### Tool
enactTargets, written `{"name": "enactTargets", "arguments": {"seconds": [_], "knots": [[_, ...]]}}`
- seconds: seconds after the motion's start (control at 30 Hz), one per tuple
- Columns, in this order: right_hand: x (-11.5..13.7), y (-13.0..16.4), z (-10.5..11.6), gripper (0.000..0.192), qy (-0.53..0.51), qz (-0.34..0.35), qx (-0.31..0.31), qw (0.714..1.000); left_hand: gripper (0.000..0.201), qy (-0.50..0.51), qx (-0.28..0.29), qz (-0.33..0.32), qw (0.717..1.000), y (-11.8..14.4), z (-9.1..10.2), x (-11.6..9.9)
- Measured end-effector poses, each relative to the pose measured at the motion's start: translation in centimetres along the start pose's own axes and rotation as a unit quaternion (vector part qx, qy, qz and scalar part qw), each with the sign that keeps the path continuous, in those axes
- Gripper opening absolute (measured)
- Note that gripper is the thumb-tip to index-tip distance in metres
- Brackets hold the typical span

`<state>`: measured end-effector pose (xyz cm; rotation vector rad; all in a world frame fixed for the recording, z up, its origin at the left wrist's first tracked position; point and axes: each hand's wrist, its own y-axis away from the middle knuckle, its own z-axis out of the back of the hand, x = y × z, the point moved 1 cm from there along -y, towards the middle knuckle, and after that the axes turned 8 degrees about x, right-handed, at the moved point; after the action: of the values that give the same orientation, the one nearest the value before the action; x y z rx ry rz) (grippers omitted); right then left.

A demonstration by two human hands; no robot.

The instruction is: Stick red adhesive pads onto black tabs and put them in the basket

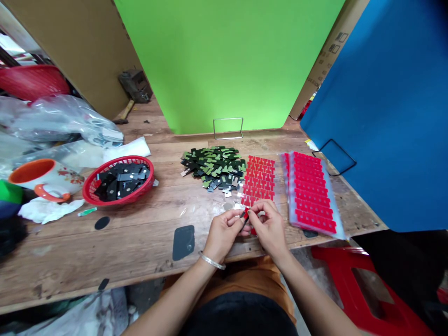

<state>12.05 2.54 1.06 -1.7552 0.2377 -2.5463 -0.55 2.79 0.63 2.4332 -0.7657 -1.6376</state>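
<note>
"Any writing?"
"Cardboard print at two o'clock, too small to read."
"And the fingers?"
"Left hand, right hand: both clamped on the black-and-red piece, five o'clock."

red tabs, green-and-black pieces, floral mug

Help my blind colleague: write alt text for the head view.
A person's left hand and right hand hold a small black and red piece over a wooden table. Beyond lie a heap of flat green-black pieces and a sheet of red tabs; left, a red plastic basket.
</note>
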Motion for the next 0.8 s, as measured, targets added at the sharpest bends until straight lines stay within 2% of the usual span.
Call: {"name": "enactTargets", "arguments": {"seconds": [0.37,0.43,0.5,0.57,0.7,0.8], "knots": [[0.42,0.38,0.05,0.006,0.062,0.003,-0.012,0.998,0.030,-0.021,0.000,-0.030,0.999,0.48,-0.44,-0.36],[0.37,0.37,0.12,0.019,0.054,-0.002,-0.034,0.998,0.031,-0.020,0.000,-0.030,0.999,0.49,-0.38,-0.41],[0.19,0.18,0.28,0.046,0.015,-0.018,-0.062,0.998,0.032,-0.007,0.000,-0.024,1.000,0.45,-0.29,-0.40],[0.01,-0.11,0.36,0.055,-0.044,-0.045,-0.051,0.997,0.033,0.014,0.001,-0.016,1.000,0.41,-0.25,-0.35],[-0.18,-0.36,0.07,0.026,-0.169,-0.105,0.055,0.978,0.035,0.030,0.007,0.000,1.000,0.45,-0.33,-0.25],[-0.23,-0.22,-0.21,0.020,-0.201,-0.123,0.064,0.970,0.035,0.014,0.029,-0.004,0.999,0.59,-0.40,-0.38]]}}
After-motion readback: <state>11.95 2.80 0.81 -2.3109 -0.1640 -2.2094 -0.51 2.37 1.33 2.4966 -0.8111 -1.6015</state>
